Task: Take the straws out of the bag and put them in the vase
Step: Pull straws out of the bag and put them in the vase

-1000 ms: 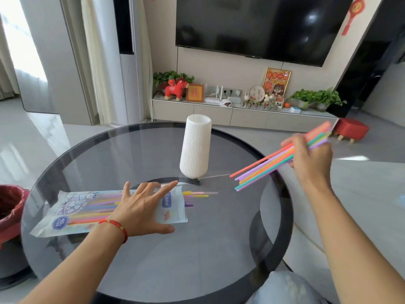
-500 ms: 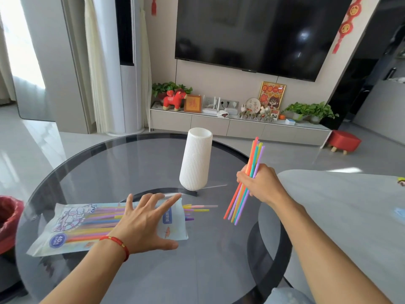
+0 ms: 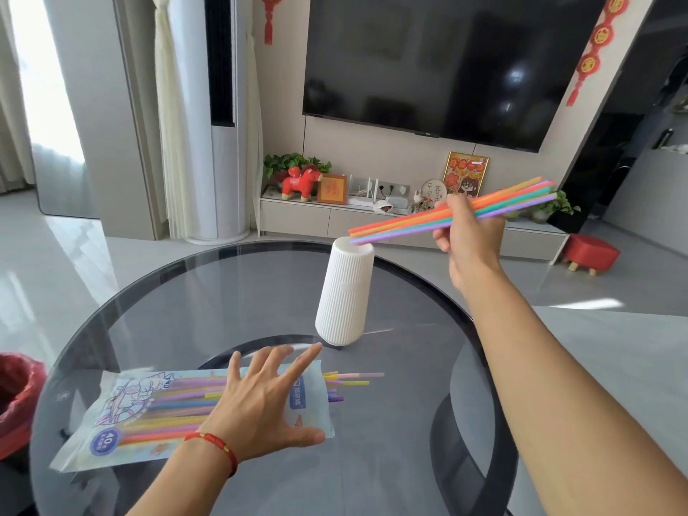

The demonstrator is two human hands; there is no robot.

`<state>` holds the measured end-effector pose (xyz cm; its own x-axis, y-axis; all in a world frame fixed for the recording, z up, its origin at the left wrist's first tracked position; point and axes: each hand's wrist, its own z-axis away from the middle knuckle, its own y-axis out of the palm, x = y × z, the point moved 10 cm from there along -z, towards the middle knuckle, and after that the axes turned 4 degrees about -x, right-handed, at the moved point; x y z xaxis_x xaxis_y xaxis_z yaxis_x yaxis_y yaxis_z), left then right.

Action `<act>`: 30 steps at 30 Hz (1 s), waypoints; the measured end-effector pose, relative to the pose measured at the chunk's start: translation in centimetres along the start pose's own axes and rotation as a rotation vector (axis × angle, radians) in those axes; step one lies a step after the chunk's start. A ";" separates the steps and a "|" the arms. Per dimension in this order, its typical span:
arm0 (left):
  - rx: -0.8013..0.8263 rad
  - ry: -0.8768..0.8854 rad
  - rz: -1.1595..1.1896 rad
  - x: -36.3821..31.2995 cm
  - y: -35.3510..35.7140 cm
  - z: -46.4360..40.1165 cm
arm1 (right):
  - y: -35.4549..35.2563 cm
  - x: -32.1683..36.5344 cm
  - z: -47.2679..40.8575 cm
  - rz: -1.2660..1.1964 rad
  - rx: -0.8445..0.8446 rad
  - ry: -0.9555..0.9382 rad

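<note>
1. The bunch of straws (image 3: 409, 223) in my right hand (image 3: 471, 236) lies nearly level, long axis running from upper right down to lower left, its low tips at the mouth of the vase (image 3: 344, 296).
2. My right fingers are closed round that bunch.
3. My left hand (image 3: 257, 407) lies flat, fingers spread, on the bag (image 3: 123, 415), gripping nothing; more straws poke out of its right end.
4. The vase stands upright on the round dark glass worktop (image 3: 391, 452).
5. Beyond are pale floor tiles, a low cabinet (image 3: 298, 217) and a wall-mounted television (image 3: 446, 65).
</note>
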<state>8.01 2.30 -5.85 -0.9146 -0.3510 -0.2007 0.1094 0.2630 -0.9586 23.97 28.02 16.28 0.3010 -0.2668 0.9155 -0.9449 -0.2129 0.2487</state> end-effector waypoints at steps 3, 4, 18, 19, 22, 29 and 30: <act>-0.018 -0.015 0.019 0.2 -0.2 -0.1 | 2.3 0.1 -0.3 0.149 -0.008 -0.040; -0.026 -0.022 0.022 0.4 -0.3 0.0 | 3.1 -0.2 -0.2 0.238 0.007 -0.064; -0.055 -0.050 0.042 0.7 -1.2 0.1 | 4.3 0.1 -1.9 0.242 -0.104 -0.100; -0.052 -0.051 0.045 0.7 -1.3 0.2 | 4.1 -0.1 -2.0 0.241 -0.103 -0.099; -0.043 -0.053 0.039 0.6 -1.4 0.2 | 3.9 -1.0 -2.2 0.286 -0.087 -0.107; -0.005 -0.047 0.027 0.4 -1.3 0.1 | 7.9 -4.1 -1.2 0.535 0.196 -0.025; -0.005 -0.046 0.026 0.4 -1.3 0.1 | 8.8 -4.9 -0.6 0.606 0.290 0.009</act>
<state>7.57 1.72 -4.75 -0.8925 -0.3851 -0.2348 0.1309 0.2770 -0.9519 14.07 28.03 14.19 -0.2739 -0.4114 0.8693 -0.8733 -0.2724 -0.4040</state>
